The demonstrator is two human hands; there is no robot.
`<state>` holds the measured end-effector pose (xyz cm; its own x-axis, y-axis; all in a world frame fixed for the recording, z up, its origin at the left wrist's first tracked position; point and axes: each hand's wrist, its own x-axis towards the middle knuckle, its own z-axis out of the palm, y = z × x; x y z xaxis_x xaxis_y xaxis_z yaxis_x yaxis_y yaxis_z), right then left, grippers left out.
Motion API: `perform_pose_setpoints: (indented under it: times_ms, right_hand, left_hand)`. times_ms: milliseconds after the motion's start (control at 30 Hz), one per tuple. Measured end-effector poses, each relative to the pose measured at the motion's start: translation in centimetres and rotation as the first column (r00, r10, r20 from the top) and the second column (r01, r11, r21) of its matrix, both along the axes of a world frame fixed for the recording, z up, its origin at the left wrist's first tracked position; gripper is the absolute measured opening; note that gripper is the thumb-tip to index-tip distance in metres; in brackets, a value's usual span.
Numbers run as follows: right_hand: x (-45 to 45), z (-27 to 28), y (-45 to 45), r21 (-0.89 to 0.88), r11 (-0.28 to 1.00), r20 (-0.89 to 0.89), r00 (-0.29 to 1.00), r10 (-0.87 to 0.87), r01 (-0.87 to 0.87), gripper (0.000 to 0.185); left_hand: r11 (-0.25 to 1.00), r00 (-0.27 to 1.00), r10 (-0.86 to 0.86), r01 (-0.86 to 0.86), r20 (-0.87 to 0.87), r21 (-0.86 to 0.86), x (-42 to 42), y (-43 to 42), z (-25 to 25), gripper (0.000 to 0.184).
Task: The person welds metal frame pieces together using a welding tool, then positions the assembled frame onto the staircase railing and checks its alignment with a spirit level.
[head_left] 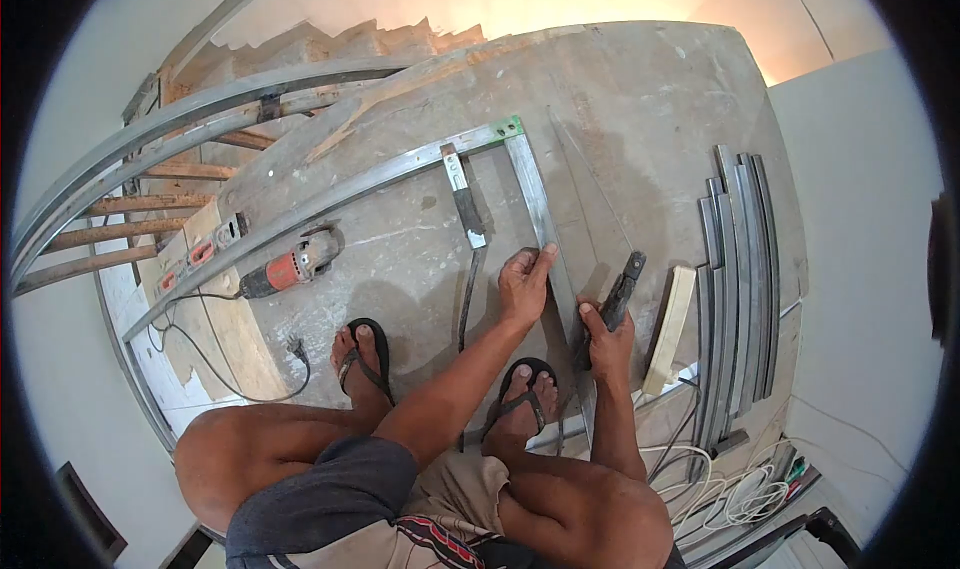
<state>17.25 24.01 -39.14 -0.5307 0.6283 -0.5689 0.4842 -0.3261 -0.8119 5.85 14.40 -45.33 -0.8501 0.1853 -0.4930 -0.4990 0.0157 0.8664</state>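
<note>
A corner of a silver metal frame [537,194] made of square tube lies on the floor, with green paint at its joint. My left hand [525,287] is closed at the inner edge of the frame's right tube, thumb and fingers against it. My right hand [608,341] is wrapped round a black welding electrode holder [622,289], just right of that tube. A thin welding rod [592,179] sticks out of the holder toward the upper left, above the floor. A ground clamp [463,197] with a dark cable hangs on the frame's long tube.
An orange angle grinder [290,269] and a spirit level [203,253] lie at left. Several grey metal tubes [738,279] and a pale wooden block [670,331] lie at right, with coiled white cable [745,499] below. A curved railing [190,114] borders the stairs [330,44].
</note>
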Motion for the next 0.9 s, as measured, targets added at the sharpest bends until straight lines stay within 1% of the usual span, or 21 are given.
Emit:
perform_pose_setpoints:
  times_ms: [100, 167, 233, 300, 333, 400, 433, 500, 533, 600, 633, 700, 733, 767, 800, 833, 900]
  right_hand:
    - [0.8, -0.2, 0.1, 0.057, 0.998, -0.013, 1.0, -0.027, 0.028, 0.034]
    - [1.0, -0.4, 0.1, 0.055, 0.997, -0.036, 0.998, -0.043, 0.045, 0.033]
    - [1.2, -0.3, 0.1, 0.05, 0.997, -0.062, 0.997, -0.052, 0.055, 0.031]
    - [1.4, 0.3, 0.1, 0.16, 0.987, -0.012, 1.0, 0.012, -0.009, 0.031]
    - [1.6, 0.8, 0.1, 0.161, 0.987, -0.015, 1.0, 0.011, -0.009, 0.031]
    - [1.7, 3.0, 0.0, 0.154, 0.987, 0.146, 0.989, 0.026, -0.049, 0.035]
    - [2.1, 3.4, -0.1, 0.154, 0.987, 0.147, 0.989, 0.026, -0.049, 0.035]
    - [2.8, 4.2, -0.5, 0.208, 0.978, 0.047, 0.999, -0.027, 0.017, 0.052]
    - [2.9, 4.7, -0.8, 0.208, 0.978, 0.049, 0.998, -0.028, 0.017, 0.052]
    - [2.5, 6.2, -1.6, 0.231, 0.965, -0.257, 0.964, -0.067, 0.128, 0.077]
    - [2.6, 6.7, -1.7, 0.231, 0.964, -0.258, 0.964, -0.068, 0.13, 0.077]
    - [2.7, 7.6, -1.9, 0.2, 0.978, -0.33, 0.944, 0.005, 0.065, 0.103]
    - [2.7, 7.8, -1.8, 0.203, 0.977, -0.333, 0.943, 0.002, 0.069, 0.103]
    - [2.9, 7.9, -1.6, 0.347, 0.937, -0.277, 0.951, 0.139, -0.036, 0.11]
    - [2.9, 8.2, -1.5, 0.478, 0.867, -0.2, 0.943, 0.266, -0.143, 0.116]
    - [2.8, 8.6, -1.4, 0.479, 0.866, -0.2, 0.944, 0.264, -0.14, 0.116]
    - [2.3, 9.9, -1.3, 0.499, 0.836, -0.073, 0.95, 0.304, -0.229, 0.121]
  left_hand:
    - [1.0, 1.0, -0.008, 0.008, 0.003, -0.002, 0.0, 0.0, 0.2, 0.037]
    - [0.998, 0.999, -0.034, 0.032, -0.031, -0.059, -0.1, -0.1, 0.0, 0.038]
    - [0.998, 1.0, -0.026, 0.026, -0.015, -0.049, -0.1, 0.0, 0.4, 0.038]
    - [0.999, 1.0, -0.015, 0.015, 0.002, -0.044, 0.0, -0.1, 0.3, 0.038]
    - [0.997, 1.0, -0.021, 0.02, -0.013, -0.072, 0.0, -0.2, 0.0, 0.04]
    - [0.995, 0.999, -0.026, 0.023, -0.029, -0.098, -0.2, -0.1, 0.0, 0.042]
    - [0.997, 1.0, -0.016, 0.015, -0.017, -0.078, -0.2, 0.0, 0.3, 0.043]
    - [0.998, 1.0, -0.007, 0.007, -0.001, -0.058, 0.0, 0.0, 0.2, 0.043]
    - [0.996, 0.999, -0.028, 0.027, -0.017, -0.08, -0.1, -0.1, 0.0, 0.041]
    - [0.994, 0.998, -0.051, 0.048, -0.032, -0.101, 0.0, -0.1, -0.5, 0.04]
    - [0.997, 0.999, -0.04, 0.037, -0.029, -0.075, 0.1, -0.1, -0.7, 0.04]
    - [0.998, 0.999, -0.032, 0.031, -0.028, -0.047, 0.0, -0.1, -0.4, 0.04]
    - [0.998, 0.999, -0.029, 0.027, -0.023, -0.063, 0.0, -0.2, -0.2, 0.041]
    - [0.997, 1.0, -0.025, 0.024, -0.018, -0.08, -0.1, -0.2, 0.0, 0.042]
    - [0.997, 0.999, -0.028, 0.026, -0.018, -0.078, -0.1, -0.1, 0.3, 0.042]
    - [0.999, 1.0, -0.008, 0.008, 0.002, -0.047, -0.1, 0.0, 0.5, 0.041]
    - [1.0, 1.0, 0.011, -0.011, 0.02, -0.015, -0.1, 0.1, 0.5, 0.04]
